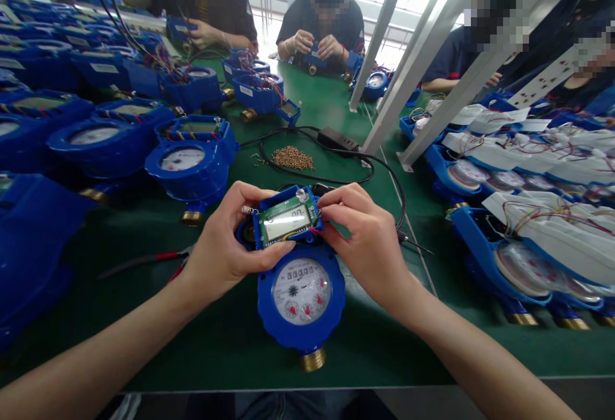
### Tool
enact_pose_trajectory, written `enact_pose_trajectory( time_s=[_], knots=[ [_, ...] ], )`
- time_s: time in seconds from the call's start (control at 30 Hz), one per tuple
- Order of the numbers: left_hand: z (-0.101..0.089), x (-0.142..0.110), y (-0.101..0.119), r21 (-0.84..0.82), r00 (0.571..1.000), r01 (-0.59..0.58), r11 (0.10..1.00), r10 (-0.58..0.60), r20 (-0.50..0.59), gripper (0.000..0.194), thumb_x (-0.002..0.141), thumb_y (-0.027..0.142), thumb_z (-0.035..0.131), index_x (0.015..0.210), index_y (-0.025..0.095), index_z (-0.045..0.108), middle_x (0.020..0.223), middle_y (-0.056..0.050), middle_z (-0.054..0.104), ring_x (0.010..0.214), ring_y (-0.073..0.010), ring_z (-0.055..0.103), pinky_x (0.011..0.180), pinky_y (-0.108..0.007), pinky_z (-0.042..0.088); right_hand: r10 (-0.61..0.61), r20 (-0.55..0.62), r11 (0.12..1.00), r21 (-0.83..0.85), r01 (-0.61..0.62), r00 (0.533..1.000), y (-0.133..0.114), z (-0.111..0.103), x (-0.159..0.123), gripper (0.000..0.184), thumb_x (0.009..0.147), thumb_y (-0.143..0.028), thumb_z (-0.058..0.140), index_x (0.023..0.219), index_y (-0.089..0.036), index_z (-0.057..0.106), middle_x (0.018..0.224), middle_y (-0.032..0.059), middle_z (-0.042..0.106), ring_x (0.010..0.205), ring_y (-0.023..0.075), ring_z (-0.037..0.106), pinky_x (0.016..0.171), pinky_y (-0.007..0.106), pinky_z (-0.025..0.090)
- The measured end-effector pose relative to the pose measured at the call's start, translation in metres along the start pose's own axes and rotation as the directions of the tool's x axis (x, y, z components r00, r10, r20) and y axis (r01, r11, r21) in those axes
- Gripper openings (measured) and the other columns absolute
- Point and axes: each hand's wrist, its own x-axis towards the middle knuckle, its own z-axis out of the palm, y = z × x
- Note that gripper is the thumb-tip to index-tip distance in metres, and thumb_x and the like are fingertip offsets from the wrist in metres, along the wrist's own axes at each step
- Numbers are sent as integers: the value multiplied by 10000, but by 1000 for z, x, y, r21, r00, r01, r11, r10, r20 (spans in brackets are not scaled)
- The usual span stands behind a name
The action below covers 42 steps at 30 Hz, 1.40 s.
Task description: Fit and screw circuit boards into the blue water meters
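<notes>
A blue water meter [301, 292] with a round white dial and a brass thread lies on the green table near the front edge. Its upper box holds a green circuit board with a grey display [287, 220]. My left hand [225, 247] grips the left side of that box, thumb pressed along its lower edge. My right hand [365, 237] holds the right side, its fingertips pinched at the box's top right corner by some thin wires.
Rows of blue meters [189, 164] fill the left side and others, under white sheets [542, 215], the right. A pile of small brass screws [293, 158], a black adapter [337, 140] with cable and red-handled pliers [158, 258] lie nearby. Several other people work across the table.
</notes>
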Motion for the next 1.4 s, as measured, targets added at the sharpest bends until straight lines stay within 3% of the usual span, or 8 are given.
enact_pose_trajectory(
  time_s=[0.13, 0.27, 0.43, 0.57, 0.67, 0.83, 1.2, 1.4],
  knots=[
    [0, -1, 0, -17, 1000, 4, 1000, -4, 18, 512, 694, 285, 861, 1112, 267, 565, 1029, 17, 652, 918, -170, 671, 786, -268, 561, 117, 89, 993, -25, -115, 989, -1, -3, 8, 169, 769, -8, 790, 752, -158, 714, 875, 21, 710, 848, 188, 623, 735, 324, 545],
    [0, -1, 0, -23, 999, 10, 1000, -9, 38, 529, 693, 289, 869, 1123, 280, 560, 1049, 24, 653, 920, -158, 672, 779, -250, 565, 158, 34, 987, 15, -159, 987, -8, -17, 0, 184, 800, -12, 778, 874, -175, 735, 954, 24, 715, 882, 168, 682, 796, 309, 576],
    [0, 0, 1, -26, 999, 1, 1000, 0, 35, 503, 700, 294, 860, 1107, 281, 564, 1029, 18, 659, 897, -170, 669, 755, -275, 561, 18, -184, 997, 71, -4, 983, -15, -24, -17, 273, 861, -59, 757, 1056, -250, 745, 1081, 24, 741, 989, 183, 701, 872, 336, 599],
    [0, 0, 0, -21, 999, -20, 1000, 21, 31, 493, 700, 305, 857, 1102, 290, 573, 1041, 12, 656, 910, -186, 660, 780, -305, 557, -78, -196, 970, 210, 120, 977, -10, -11, -23, 395, 852, -31, 759, 1159, -279, 748, 1133, 15, 758, 1062, 211, 707, 924, 387, 613],
    [0, -1, -1, -12, 999, -17, 1000, 17, 30, 496, 709, 330, 852, 1118, 307, 571, 1060, 15, 645, 935, -196, 654, 801, -317, 559, -80, -236, 973, 192, 127, 969, -6, -1, -24, 410, 857, -16, 745, 1158, -294, 754, 1133, 7, 764, 1038, 211, 722, 903, 395, 634],
    [0, -2, 2, -12, 997, 44, 999, -43, 57, 506, 732, 340, 844, 1142, 329, 548, 1142, 27, 636, 1024, -200, 643, 870, -315, 558, -42, -336, 988, 128, 90, 941, -8, 8, -26, 367, 830, -15, 774, 1111, -252, 774, 1071, 7, 772, 932, 165, 737, 842, 304, 655],
    [4, -2, 8, -75, 995, 95, 993, -93, 32, 530, 682, 253, 858, 1125, 281, 568, 1141, 7, 664, 1033, -205, 657, 864, -309, 582, -22, -350, 988, 133, 73, 937, -12, 11, -27, 401, 839, 47, 719, 1123, -232, 771, 944, 23, 759, 873, 170, 746, 733, 265, 672],
    [2, -2, 9, -31, 993, 98, 995, -95, 63, 538, 681, 260, 863, 1127, 276, 560, 1155, 6, 673, 1071, -214, 662, 877, -309, 584, -46, -339, 985, 140, 99, 939, -15, 8, -25, 379, 865, 69, 652, 1094, -203, 785, 942, 28, 754, 926, 160, 744, 800, 234, 657]
  ],
)
